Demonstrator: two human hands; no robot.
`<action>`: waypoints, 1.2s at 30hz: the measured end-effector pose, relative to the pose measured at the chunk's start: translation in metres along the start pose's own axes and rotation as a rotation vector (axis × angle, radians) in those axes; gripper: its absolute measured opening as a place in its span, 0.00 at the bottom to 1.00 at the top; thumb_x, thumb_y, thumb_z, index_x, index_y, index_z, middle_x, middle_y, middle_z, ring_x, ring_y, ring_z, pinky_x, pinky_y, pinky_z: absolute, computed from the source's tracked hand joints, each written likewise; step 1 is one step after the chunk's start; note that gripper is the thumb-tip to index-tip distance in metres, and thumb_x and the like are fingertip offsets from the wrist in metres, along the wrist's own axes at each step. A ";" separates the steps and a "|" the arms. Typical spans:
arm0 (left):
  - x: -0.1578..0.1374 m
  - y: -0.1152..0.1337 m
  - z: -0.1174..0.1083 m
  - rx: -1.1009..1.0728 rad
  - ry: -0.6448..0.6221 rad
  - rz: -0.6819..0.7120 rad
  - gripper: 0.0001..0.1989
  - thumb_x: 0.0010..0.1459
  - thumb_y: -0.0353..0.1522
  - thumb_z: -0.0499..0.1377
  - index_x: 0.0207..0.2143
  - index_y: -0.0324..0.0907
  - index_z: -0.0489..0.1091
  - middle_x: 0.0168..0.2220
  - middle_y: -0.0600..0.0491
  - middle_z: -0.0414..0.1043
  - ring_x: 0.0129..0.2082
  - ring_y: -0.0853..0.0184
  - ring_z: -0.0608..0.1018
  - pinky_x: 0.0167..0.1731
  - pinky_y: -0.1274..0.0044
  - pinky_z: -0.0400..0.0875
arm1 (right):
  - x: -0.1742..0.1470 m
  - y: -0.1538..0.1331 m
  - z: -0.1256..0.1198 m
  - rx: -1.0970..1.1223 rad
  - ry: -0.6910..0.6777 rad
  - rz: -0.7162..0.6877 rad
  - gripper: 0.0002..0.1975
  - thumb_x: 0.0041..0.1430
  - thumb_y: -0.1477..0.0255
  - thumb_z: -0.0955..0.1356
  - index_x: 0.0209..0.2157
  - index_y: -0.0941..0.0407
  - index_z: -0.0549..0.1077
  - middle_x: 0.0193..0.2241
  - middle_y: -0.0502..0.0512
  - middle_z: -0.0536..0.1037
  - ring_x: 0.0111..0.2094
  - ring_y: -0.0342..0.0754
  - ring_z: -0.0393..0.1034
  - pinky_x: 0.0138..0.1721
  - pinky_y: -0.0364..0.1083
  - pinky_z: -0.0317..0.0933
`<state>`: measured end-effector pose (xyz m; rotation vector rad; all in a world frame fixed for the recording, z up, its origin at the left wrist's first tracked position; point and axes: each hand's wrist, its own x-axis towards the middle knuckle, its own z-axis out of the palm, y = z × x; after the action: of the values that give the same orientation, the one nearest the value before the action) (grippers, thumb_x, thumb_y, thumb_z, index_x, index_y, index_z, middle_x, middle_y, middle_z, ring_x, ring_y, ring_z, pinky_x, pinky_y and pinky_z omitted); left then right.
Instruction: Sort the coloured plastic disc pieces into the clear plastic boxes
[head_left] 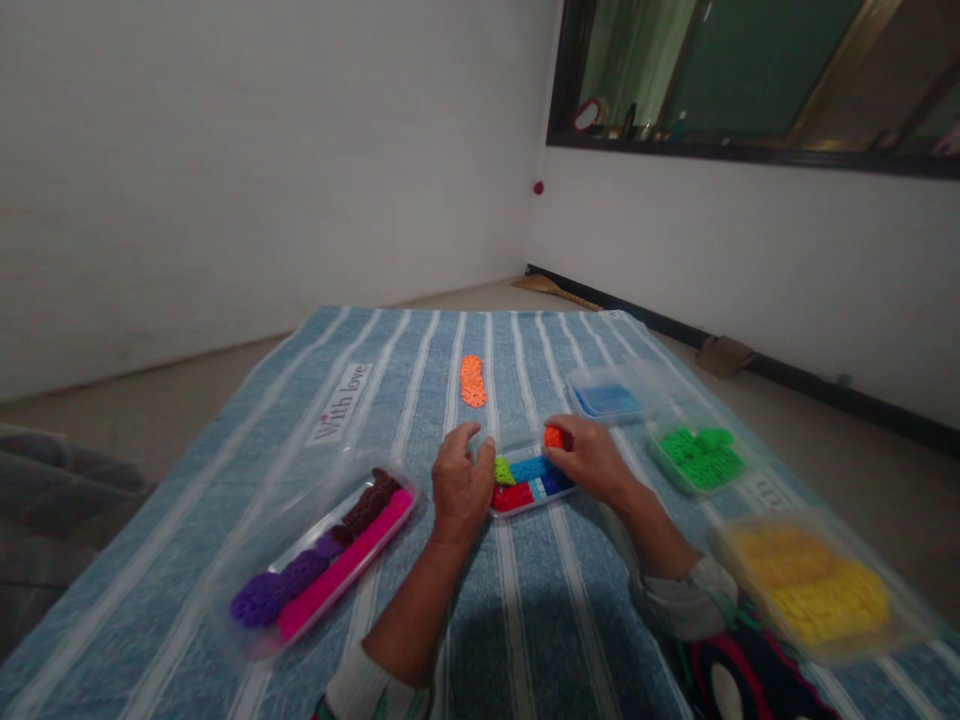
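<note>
My left hand (461,485) rests against the left end of a clear plastic box (517,511), thumb and forefinger apart. Lying in that box are rows of small plastic disc pieces: lime green (503,471), red (513,497), light blue (529,468) and dark blue (555,483). Between the thumb and fingers of my right hand (592,455), several orange disc pieces (553,437) are pinched at the box's far right side. Beyond both hands, a row of orange discs (472,382) lies on the striped cloth (420,400).
To the left lies a long clear box with purple discs (289,585), brown discs (373,502) and pink discs (349,560). On the right are a box with blue contents (607,400), a box of green pieces (701,458) and a box of yellow pieces (825,605).
</note>
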<state>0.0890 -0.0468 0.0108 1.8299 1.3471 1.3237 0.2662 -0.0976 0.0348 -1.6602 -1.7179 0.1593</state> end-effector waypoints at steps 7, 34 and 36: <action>-0.003 0.019 -0.007 0.094 -0.008 0.316 0.08 0.55 0.30 0.55 0.35 0.41 0.73 0.39 0.47 0.77 0.43 0.61 0.76 0.48 0.67 0.69 | -0.002 -0.011 0.013 0.039 -0.023 -0.074 0.13 0.50 0.77 0.68 0.40 0.58 0.74 0.36 0.56 0.78 0.36 0.48 0.71 0.41 0.47 0.63; 0.004 0.034 -0.022 0.152 -0.247 0.065 0.19 0.52 0.37 0.57 0.46 0.38 0.71 0.34 0.50 0.78 0.34 0.63 0.79 0.38 0.73 0.72 | -0.005 -0.026 -0.001 0.046 -0.075 -0.153 0.21 0.54 0.74 0.68 0.51 0.57 0.69 0.39 0.57 0.75 0.33 0.46 0.69 0.38 0.46 0.64; 0.008 0.031 -0.026 0.143 -0.230 0.100 0.19 0.52 0.37 0.57 0.46 0.38 0.71 0.36 0.49 0.79 0.35 0.63 0.80 0.39 0.73 0.72 | -0.002 -0.017 -0.013 0.050 -0.002 -0.105 0.19 0.53 0.74 0.69 0.48 0.57 0.71 0.38 0.56 0.77 0.31 0.45 0.70 0.36 0.46 0.64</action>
<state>0.0787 -0.0547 0.0503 2.0981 1.2691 1.0480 0.2593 -0.1072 0.0527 -1.5304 -1.7837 0.1533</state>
